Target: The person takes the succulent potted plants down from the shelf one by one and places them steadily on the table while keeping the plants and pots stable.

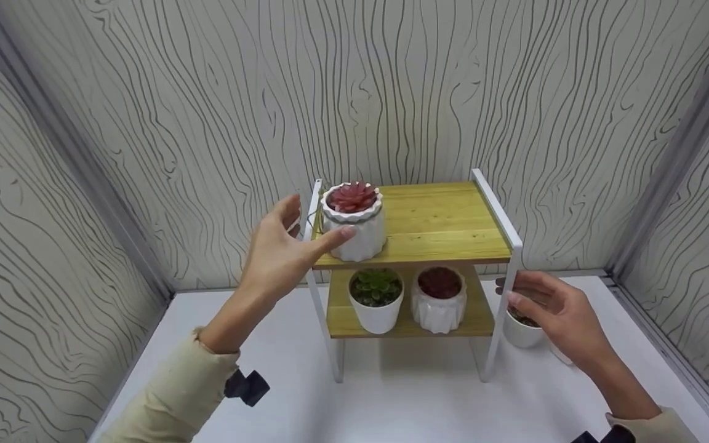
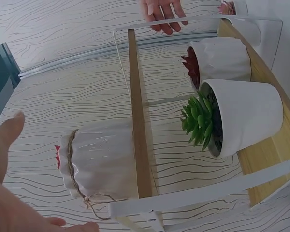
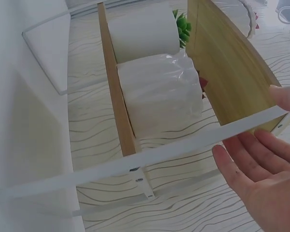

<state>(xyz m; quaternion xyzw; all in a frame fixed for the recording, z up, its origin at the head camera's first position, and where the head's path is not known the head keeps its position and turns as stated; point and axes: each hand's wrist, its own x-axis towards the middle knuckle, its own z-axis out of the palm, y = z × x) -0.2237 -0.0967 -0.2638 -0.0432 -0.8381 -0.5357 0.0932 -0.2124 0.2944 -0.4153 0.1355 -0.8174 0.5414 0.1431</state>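
Observation:
A white scalloped pot (image 1: 360, 241) with a red succulent and twine round its neck stands at the left end of the two-tier wooden shelf's top board (image 1: 444, 215). Beside that pot is my left hand (image 1: 277, 252), fingers spread; a gap separates them in the left wrist view. My right hand (image 1: 567, 320) is at the shelf's white right-side frame (image 3: 193, 145), with loosely bent fingers and thumb on either side of it. Whether it touches the frame I cannot tell. On the lower board sit a smooth white pot (image 1: 378, 315) with a green succulent and a ribbed white pot (image 1: 439, 314) with a dark red one.
Behind my right hand, a white pot (image 1: 524, 335) stands on the white table (image 1: 244, 369) to the right of the shelf. Another white object (image 1: 560, 355) beside it is mostly hidden by the hand. Wood-grain patterned panels (image 1: 391, 86) enclose the back and sides.

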